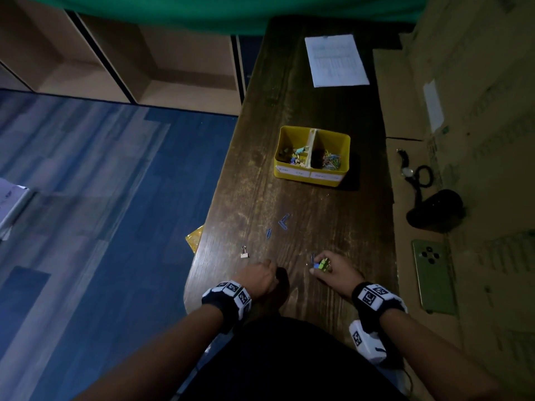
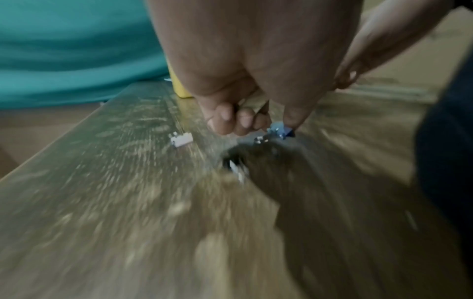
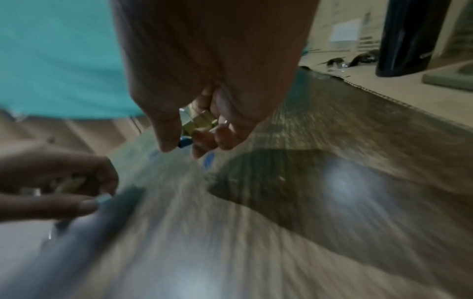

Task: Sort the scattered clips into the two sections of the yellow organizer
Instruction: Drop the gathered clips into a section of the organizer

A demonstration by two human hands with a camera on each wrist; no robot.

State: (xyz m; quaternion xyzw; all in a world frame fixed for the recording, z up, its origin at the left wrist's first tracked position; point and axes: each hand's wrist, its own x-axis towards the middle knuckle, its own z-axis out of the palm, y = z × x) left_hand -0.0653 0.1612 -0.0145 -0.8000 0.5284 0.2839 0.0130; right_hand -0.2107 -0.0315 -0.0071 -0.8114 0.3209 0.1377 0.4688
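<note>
The yellow organizer (image 1: 341, 143) stands mid-table; its left section holds binder clips, its right section coloured paper clips. My left hand (image 1: 262, 274) is low at the table's near end, and its thumb and curled fingers pinch a blue binder clip (image 2: 279, 129). My right hand (image 1: 333, 269) holds green and blue binder clips (image 1: 322, 264) in curled fingers; the clips (image 3: 198, 124) show between those fingers in the right wrist view. Loose on the wood lie a pale binder clip (image 1: 244, 252), a small blue paper clip (image 1: 269, 233), two crossed blue paper clips (image 1: 284, 221) and another blue paper clip (image 1: 312, 259).
A sheet of paper (image 1: 335, 60) lies at the table's far end. Cardboard on the right carries a black bottle (image 1: 437, 211), a corded item (image 1: 411, 170) and a green phone (image 1: 434, 276). The table's left edge drops to blue floor (image 1: 101, 198).
</note>
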